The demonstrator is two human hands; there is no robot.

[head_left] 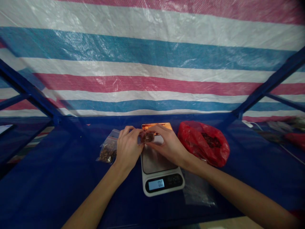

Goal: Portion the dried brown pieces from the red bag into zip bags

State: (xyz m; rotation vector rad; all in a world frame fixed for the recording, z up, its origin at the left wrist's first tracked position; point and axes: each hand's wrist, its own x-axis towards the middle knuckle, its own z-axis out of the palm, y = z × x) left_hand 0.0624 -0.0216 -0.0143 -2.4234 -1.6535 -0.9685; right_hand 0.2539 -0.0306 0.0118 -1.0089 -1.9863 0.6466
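Note:
Above the scale's metal plate, both my hands meet at a small see-through thing (149, 137) that looks like a clear plastic bag, with something brownish showing in or through it. My left hand (128, 144) pinches its left side, and my right hand (168, 143) grips the right side with thumb and fingers. Under them stands a white digital scale (145, 190), its lit display reading 0.0. Left of my left hand lies a clear zip bag (108, 152) with small brown pieces inside.
A red plastic bag (188, 135), open at the top with dark reddish pieces (212, 140) in it, stands right of the scale. Flat clear bags (197, 189) lie in front of it. An orange printed item (164, 125) is behind the scale. Blue frame bars (257, 90) flank the blue table (78, 187).

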